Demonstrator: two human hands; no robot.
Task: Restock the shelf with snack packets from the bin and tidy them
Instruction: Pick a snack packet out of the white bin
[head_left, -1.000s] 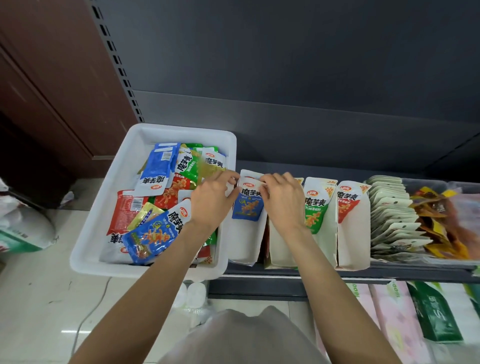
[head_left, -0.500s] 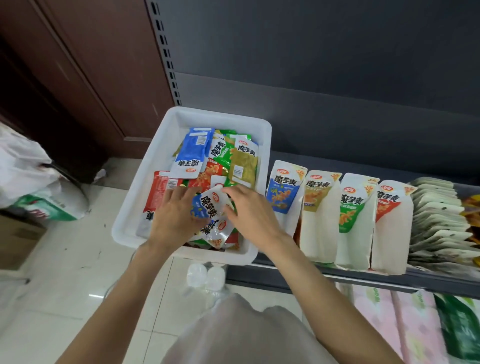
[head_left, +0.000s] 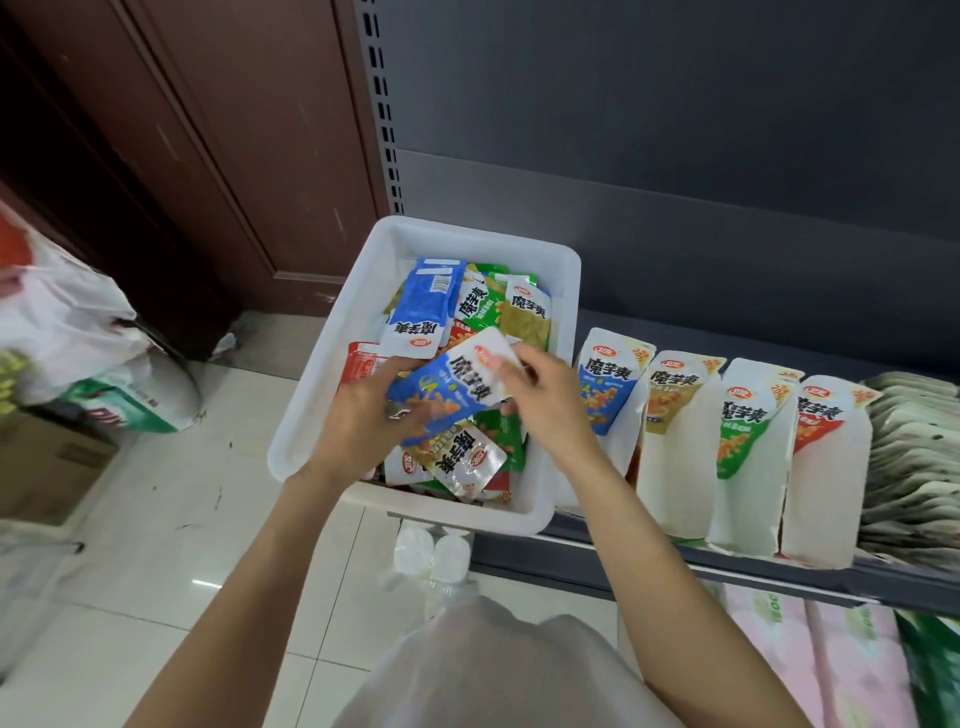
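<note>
Both hands are over the white rectangular plastic bin (head_left: 311, 415), lifting out a flat blue-and-white foil snack packet (head_left: 457, 389). The right hand (head_left: 545, 410) pinches the packet's white top edge between thumb and fingers (head_left: 519, 358); the left hand (head_left: 363, 421) holds its lower end, fingers curled beneath it and partly hidden. The packet hangs slanted just above the loose heap of blue, green, red and olive packets under the fingers.

To do this step well, keep the pinch on the sealed top edge and let the left hand steady the bottom so the slippery foil does not fold or drag its neighbours out. The matching home looks to be the white cardboard display box showing a blue-fronted packet (head_left: 608, 395), just beyond the right fingers, first in a row of similar boxes on the dark grey metal shelf (head_left: 779, 577). Turn the packet upright, label forward, then slide it in behind the front one and square the edges.
</note>
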